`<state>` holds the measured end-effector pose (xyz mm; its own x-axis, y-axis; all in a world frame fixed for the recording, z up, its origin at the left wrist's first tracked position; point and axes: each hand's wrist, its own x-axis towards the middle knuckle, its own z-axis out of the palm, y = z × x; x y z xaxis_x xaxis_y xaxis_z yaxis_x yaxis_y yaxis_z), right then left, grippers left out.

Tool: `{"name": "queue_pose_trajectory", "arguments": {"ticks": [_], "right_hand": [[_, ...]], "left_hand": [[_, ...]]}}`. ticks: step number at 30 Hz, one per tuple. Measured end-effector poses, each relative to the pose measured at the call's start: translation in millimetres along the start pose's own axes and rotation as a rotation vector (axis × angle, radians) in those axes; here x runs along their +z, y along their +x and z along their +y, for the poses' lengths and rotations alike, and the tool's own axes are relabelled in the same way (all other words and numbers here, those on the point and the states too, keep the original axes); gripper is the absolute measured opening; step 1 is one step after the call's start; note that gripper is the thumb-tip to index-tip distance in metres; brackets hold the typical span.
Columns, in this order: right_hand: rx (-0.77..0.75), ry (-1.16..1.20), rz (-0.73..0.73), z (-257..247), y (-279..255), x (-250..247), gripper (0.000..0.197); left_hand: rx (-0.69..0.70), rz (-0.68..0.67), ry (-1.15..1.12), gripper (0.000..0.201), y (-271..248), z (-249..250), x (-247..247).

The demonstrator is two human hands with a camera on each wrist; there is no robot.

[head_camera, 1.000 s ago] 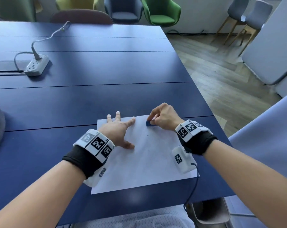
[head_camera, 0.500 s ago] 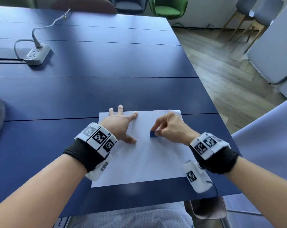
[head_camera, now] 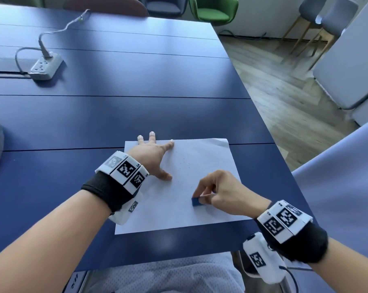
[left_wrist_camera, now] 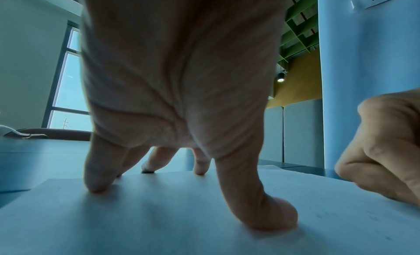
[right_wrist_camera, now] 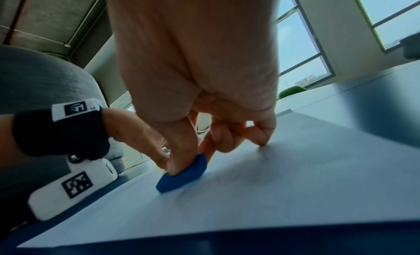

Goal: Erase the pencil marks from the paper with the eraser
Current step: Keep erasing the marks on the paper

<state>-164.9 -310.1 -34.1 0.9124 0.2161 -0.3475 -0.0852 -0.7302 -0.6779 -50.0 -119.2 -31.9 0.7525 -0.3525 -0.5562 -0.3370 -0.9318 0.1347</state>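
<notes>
Blue eraser (head_camera: 197,201) pinched between thumb and fingertips of right hand (head_camera: 225,192), pressed flat on the white paper (head_camera: 200,161). Left hand (head_camera: 152,158) spread flat, pinning the sheet's far left part. Risk: creasing or tearing the unpinned paper under the pinch from a hard stroke; smearing faint marks beyond the fingertips.

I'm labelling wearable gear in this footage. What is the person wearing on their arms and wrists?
Both forearms are bare, with no sleeves. Each wrist carries a black fabric cuff topped by a band of white blocks printed with black square code markers: left wrist band, right wrist band. A white rounded camera pod with its own marker hangs under each wrist; the right pod trails a dark cable.
</notes>
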Motion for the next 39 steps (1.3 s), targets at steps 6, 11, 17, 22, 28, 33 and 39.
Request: {"name": "queue_pose_trajectory", "arguments": {"ticks": [6, 11, 17, 22, 28, 33, 39], "right_hand": [[0.033, 0.180, 0.303, 17, 9, -14, 0.017], [0.042, 0.054, 0.310, 19, 29, -22, 0.017], [0.002, -0.025, 0.277, 8, 73, -37, 0.015], [0.004, -0.022, 0.267, 8, 86, -44, 0.013], [-0.030, -0.073, 0.238, 3, 89, -47, 0.006], [-0.023, -0.046, 0.182, -10, 88, -32, 0.001], [0.054, -0.049, 0.178, -12, 96, -37, 0.005]], "left_hand": [[0.013, -0.003, 0.021, 0.110, -7, 1, -1], [0.037, -0.021, 0.039, 0.110, -13, 1, 3], [0.041, -0.069, 0.051, 0.112, -8, 3, -2], [0.031, -0.095, 0.061, 0.114, -1, 4, -1], [0.026, -0.087, 0.059, 0.117, 5, 3, 2], [0.050, -0.064, 0.052, 0.120, 5, 2, 2], [0.066, -0.046, 0.118, 0.119, 2, 5, -3]]}}
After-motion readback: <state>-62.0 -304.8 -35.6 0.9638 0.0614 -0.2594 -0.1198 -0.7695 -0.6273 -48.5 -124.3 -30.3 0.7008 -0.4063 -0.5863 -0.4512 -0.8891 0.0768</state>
